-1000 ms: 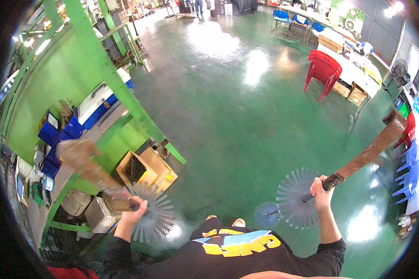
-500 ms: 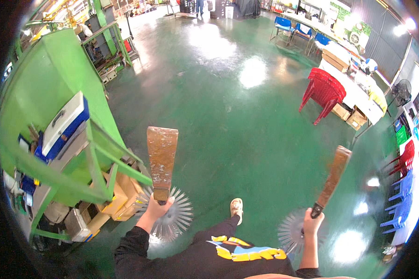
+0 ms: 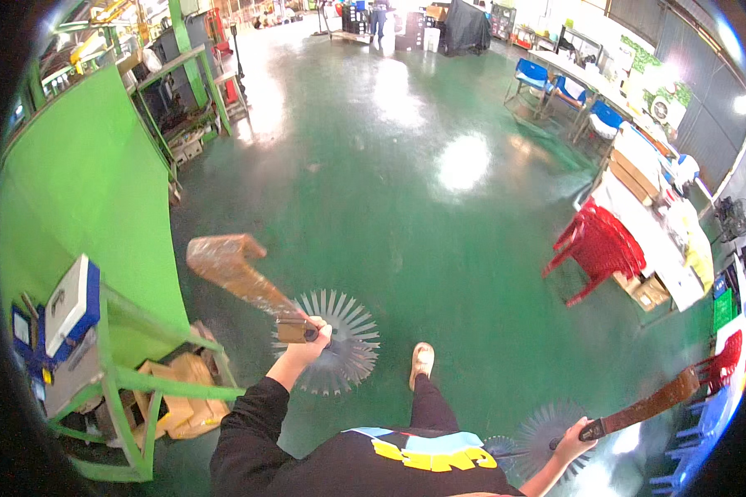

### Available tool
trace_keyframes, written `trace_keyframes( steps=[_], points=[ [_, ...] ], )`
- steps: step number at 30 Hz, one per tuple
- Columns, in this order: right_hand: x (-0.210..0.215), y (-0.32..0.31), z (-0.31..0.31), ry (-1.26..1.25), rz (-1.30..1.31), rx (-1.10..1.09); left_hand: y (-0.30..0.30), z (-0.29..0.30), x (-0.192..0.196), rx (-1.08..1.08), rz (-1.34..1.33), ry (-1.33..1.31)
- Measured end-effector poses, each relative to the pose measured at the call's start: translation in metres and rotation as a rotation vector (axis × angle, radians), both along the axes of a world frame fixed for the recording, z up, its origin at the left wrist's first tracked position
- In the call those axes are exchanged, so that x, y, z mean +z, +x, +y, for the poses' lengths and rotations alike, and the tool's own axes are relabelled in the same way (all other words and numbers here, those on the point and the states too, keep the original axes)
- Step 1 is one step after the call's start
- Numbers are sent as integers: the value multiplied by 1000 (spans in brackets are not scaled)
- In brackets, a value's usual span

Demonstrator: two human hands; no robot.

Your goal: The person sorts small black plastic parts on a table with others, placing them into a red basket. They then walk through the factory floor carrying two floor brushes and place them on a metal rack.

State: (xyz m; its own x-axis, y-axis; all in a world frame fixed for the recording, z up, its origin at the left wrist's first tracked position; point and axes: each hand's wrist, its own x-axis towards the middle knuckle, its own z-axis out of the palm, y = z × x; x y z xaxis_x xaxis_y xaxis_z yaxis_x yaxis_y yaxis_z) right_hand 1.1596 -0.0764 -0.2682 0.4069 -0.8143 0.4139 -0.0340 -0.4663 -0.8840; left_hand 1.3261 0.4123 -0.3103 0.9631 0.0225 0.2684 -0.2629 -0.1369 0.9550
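My left hand is closed round the dark grip of a rusty brown, flat piece with a bent far end, which points up and left. Just beyond that hand shows a grey metal disc cut into radial fingers. My right hand grips the black end of a similar long rusty piece, slanting up to the right. Beside it is another slotted grey disc, partly hidden by the hand, with a smaller toothed disc close by. Whether the discs join the rusty pieces, I cannot tell.
At left stand a large green metal panel and a green frame with a white-and-blue case and cardboard boxes. Red chairs stand at right by a cluttered table. A shiny green floor stretches ahead.
The left rusty piece has tipped leftward, and the right one has swung down to the right. The red chairs and green frame sit nearer in view. Both hands keep their grip.
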Motion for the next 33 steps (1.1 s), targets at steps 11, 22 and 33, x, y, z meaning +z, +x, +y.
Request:
trace_keyframes(
  steps=[11, 22, 33],
  points=[
    [7, 396, 31, -21, 74, 486, 251, 10, 83, 147, -356, -306],
    [93, 724, 96, 15, -418, 963, 447, 80, 47, 839, -275, -526],
    [71, 1064, 266, 183, -370, 1108, 662, 164, 26, 1259, 33, -384]
  ],
)
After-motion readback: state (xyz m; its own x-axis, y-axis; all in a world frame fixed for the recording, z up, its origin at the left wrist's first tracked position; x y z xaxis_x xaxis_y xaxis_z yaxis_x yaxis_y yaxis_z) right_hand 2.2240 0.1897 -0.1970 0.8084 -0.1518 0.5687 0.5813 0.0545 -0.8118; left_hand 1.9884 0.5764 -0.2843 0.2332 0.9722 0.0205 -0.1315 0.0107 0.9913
